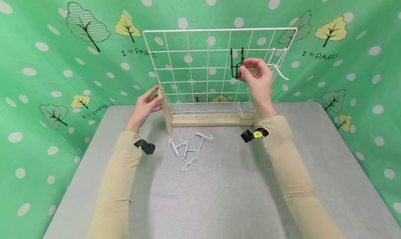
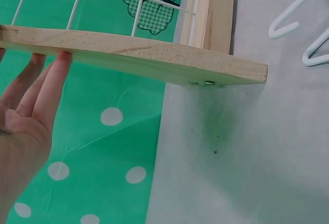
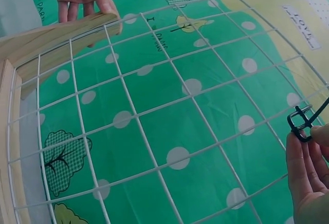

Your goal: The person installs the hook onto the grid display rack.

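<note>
A white wire grid panel (image 1: pixel 219 30) stands upright in a wooden stand (image 1: pixel 213 122). My right hand (image 1: pixel 260 80) pinches a black wire hook (image 1: pixel 232 63) by its lower part, in front of the grid's upper right. Whether the hook touches the wires I cannot tell. At the grid's other end, my left hand (image 1: pixel 144 105) holds the top of the stand's left side board (image 2: pixel 139 52), its fingertips against the wood. One white hook (image 1: pixel 275 65) hangs at the grid's upper right, and another white hook (image 1: pixel 240 111) sits low on the right.
Several white wire hooks (image 1: pixel 189 164) lie in a loose tangle on the grey table (image 1: pixel 203 204), in front of the stand. A green cloth (image 1: pixel 103 68) with dots and trees hangs behind the table and along its sides.
</note>
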The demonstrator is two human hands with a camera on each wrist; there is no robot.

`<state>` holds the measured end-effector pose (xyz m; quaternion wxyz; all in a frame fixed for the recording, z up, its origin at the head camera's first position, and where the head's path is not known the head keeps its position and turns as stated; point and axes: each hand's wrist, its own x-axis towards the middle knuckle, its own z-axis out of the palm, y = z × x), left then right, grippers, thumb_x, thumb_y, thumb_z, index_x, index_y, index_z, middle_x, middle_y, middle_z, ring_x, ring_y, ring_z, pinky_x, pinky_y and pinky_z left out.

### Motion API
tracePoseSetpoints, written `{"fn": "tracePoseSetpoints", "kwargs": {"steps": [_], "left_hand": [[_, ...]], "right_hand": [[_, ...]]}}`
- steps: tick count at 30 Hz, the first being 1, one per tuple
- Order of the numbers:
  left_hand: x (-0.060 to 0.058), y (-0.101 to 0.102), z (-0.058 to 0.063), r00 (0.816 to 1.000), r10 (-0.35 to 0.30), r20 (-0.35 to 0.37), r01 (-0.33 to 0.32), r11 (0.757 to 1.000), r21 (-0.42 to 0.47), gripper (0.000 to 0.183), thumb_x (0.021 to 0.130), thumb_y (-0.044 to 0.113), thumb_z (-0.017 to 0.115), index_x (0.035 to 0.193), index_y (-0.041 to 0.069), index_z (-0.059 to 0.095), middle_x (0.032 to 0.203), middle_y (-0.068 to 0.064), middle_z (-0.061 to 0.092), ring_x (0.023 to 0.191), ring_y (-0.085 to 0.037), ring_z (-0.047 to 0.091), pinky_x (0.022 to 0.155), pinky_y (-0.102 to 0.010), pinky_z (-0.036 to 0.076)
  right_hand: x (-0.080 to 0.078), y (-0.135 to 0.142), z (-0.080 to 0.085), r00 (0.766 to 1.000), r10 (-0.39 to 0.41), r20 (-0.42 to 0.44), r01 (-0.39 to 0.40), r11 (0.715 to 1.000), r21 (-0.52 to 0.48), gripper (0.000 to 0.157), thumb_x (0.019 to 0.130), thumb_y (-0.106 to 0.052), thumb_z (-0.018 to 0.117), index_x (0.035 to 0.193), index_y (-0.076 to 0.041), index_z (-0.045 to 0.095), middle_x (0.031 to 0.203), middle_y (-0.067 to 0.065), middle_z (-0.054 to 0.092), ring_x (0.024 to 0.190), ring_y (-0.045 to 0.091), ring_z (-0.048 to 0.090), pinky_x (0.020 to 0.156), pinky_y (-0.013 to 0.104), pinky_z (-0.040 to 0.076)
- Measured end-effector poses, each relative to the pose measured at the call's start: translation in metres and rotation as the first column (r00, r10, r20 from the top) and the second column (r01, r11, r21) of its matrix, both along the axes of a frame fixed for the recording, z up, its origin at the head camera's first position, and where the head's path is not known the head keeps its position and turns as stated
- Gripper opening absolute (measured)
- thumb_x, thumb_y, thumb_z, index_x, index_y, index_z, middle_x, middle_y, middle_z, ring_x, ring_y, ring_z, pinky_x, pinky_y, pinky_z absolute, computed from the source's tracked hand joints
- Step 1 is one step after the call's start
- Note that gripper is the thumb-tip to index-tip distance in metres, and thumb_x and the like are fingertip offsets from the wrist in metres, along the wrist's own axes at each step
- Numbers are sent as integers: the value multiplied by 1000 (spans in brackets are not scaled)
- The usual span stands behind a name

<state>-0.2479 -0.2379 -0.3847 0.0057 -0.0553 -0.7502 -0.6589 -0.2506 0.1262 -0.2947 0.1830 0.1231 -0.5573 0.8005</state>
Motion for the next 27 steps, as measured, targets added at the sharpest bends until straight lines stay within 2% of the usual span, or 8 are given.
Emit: {"fn": "tracePoseSetpoints", "kwargs": {"steps": [8,18,27], "left_hand": [[1,2,0,1000,3,-5,-3,1000,-2,57,97,24,61,149,19,39,145,-27,40,99,-16,66,84,-30,56],[1,2,-2,1000,17,-5,-17,1000,5,57,97,25,61,149,20,40,145,-26,40,99,-19,66,83,-30,57],[0,3,-2,1000,24,-11,-25,1000,-11,57,96,27,62,149,20,41,144,-25,41,99,-18,66,81,-28,57]], "right_hand": [[2,2,-10,1000,23,16,-24,999,38,14,88,9,64,100,1,64,98,14,60,82,21,64,76,31,59],[4,3,-26,998,54,-9,-53,993,107,12,90,4,65,103,1,64,97,11,63,83,21,66,70,27,59],[7,6,-36,1000,27,4,-27,989,144,12,91,-1,66,103,1,64,97,12,64,84,20,66,67,25,59]]}}
